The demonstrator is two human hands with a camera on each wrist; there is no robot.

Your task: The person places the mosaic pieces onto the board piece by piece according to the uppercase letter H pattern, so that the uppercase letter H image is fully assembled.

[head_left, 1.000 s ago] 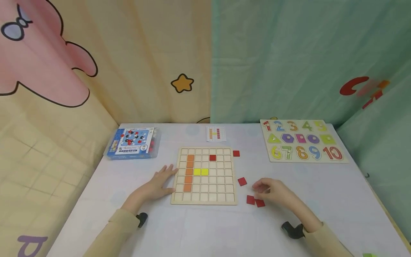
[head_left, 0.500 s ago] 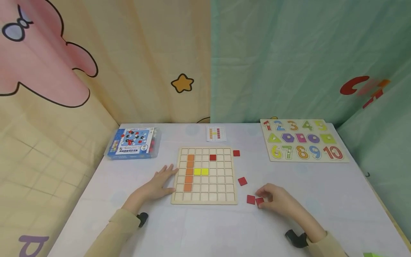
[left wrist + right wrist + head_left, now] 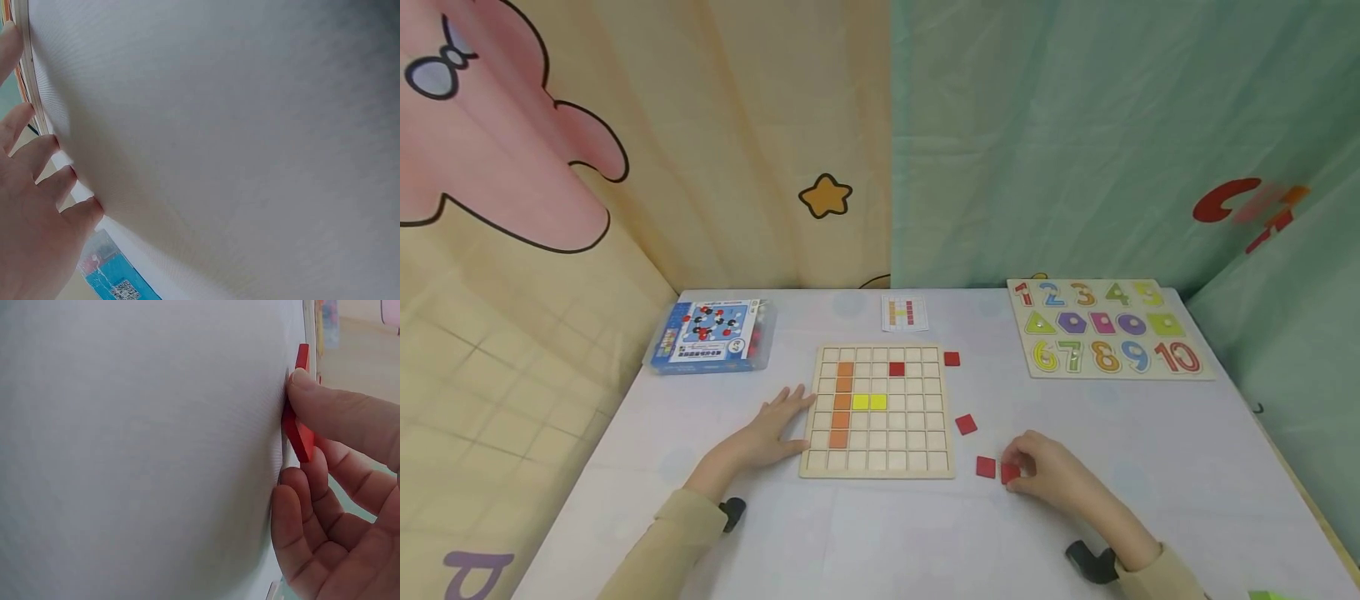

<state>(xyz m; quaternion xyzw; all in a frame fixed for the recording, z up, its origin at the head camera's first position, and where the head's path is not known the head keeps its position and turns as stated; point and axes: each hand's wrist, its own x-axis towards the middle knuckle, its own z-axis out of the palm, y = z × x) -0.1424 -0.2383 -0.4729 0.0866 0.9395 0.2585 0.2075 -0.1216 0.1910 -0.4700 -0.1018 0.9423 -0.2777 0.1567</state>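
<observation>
In the head view a wooden grid board (image 3: 917, 460) carries a column of orange tiles (image 3: 842, 402), two yellow tiles (image 3: 869, 402) and a red tile (image 3: 897, 369). My left hand (image 3: 766, 435) lies with fingers spread, its thumb and fingertips touching the board's left edge. To the right of the board, my right hand (image 3: 1047, 471) pinches a red square tile (image 3: 1010, 473) at the table surface. The right wrist view shows the thumb on this red tile (image 3: 302, 440), with fingers curled behind it. Another red tile (image 3: 986, 467) lies just left of it.
Two more loose red tiles lie right of the board, one lower (image 3: 966, 425) and one near its top corner (image 3: 952, 358). A small pattern card (image 3: 905, 313) lies behind the board. A boxed set (image 3: 707, 337) stands back left; a number puzzle (image 3: 1108, 333) lies back right.
My right hand has come down and slightly right onto the nearest red tile, taken it between thumb and fingers and shifted it slightly right, away from its neighbour. My left hand has stayed put.
</observation>
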